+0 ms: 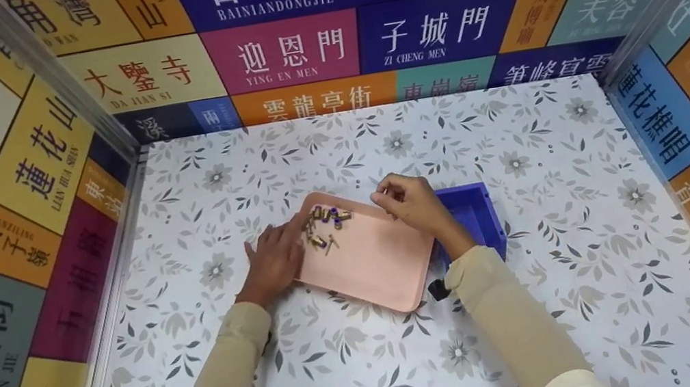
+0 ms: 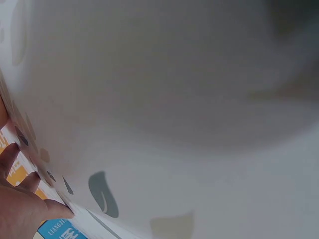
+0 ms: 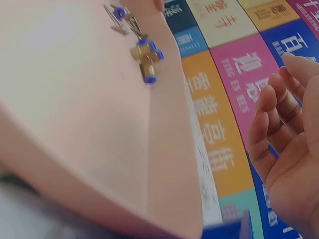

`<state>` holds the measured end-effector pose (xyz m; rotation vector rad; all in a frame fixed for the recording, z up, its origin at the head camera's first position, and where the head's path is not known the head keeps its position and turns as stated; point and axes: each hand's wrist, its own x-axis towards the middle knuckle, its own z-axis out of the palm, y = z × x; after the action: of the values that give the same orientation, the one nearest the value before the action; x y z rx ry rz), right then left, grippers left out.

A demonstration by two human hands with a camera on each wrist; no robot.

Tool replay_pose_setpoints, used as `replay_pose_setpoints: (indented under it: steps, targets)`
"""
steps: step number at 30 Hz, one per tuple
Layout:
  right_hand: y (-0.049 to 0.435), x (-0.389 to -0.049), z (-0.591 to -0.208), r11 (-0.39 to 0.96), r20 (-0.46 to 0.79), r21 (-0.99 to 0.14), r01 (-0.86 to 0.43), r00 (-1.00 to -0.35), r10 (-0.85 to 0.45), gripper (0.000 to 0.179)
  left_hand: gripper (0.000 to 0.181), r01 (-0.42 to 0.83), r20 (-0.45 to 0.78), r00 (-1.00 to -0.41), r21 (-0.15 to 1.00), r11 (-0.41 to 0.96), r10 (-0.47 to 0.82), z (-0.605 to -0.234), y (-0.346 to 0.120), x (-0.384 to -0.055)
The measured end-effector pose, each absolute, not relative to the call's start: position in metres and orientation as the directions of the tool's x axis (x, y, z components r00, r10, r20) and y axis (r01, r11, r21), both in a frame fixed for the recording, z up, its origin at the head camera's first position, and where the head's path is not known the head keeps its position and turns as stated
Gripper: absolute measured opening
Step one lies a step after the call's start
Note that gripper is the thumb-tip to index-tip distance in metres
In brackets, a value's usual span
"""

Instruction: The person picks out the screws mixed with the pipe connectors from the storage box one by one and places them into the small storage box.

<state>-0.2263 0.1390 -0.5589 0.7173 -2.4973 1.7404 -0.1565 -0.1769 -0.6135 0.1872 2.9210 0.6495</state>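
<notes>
1. A flower-patterned bench (image 1: 373, 369) is carrying everything.
2. A pale pink, rounded-corner tray (image 1: 363, 267) is lying at an angle mid-bench. It is looking like light, stiff, smooth plastic, probably prone to sliding; its raised rim is offering the best hold.
3. A blue plastic bin (image 1: 494, 215) is sitting beside the tray's right end, partly hidden by the right forearm.
4. The left grip (image 1: 275, 256), a bare hand, is resting at the tray's left edge with fingers spread and relaxed, just beside the metal parts.
5. The right grip (image 1: 412, 203) is hovering near the tray's far right corner, fingers loosely bent, holding nothing; the parts are lying across the tray, well apart from it.
6. Brass fittings with blue collars (image 3: 148, 62) are clustering in the tray's far left corner. They are probably small but dense, hard and a little slippery; pinching the brass body should be surest.
7. Slim metal pieces (image 3: 118, 29), probably screws, are lying among them, likely to roll; pinching the shank seems sensible.
</notes>
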Motion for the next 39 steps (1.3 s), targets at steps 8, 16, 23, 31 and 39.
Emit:
replay_pose_setpoints:
  steps: [8,16,23,31,39]
  targets:
    - [0.117,-0.232,-0.564,0.277,0.230,-0.891,-0.360,-0.883,-0.410,0.013,0.055,0.086,-0.127,-0.980,0.415,0.906,0.152,-0.616,-0.177,-0.159]
    - [0.101,-0.238,-0.575,0.257,0.208,-0.902,-0.347,-0.871,-0.444,0.010,0.055,0.094,-0.116,-0.981,0.409,0.908,0.154,-0.616,-0.177,-0.159]
    - [0.087,-0.239,-0.587,0.230,0.149,-0.929,-0.290,-0.862,-0.485,0.015,0.054,0.097,-0.111,-0.982,0.414,0.905,0.156,-0.615,-0.177,-0.158]
    - [0.075,-0.238,-0.602,0.250,0.115,-0.924,-0.289,-0.835,-0.537,0.021,0.054,0.092,-0.108,-0.983,0.417,0.904,0.149,-0.614,-0.177,-0.158]
    - [0.071,-0.237,-0.611,0.308,0.056,-0.907,-0.287,-0.807,-0.588,0.028,0.054,0.086,-0.103,-0.984,0.418,0.904,0.142,-0.615,-0.176,-0.157]
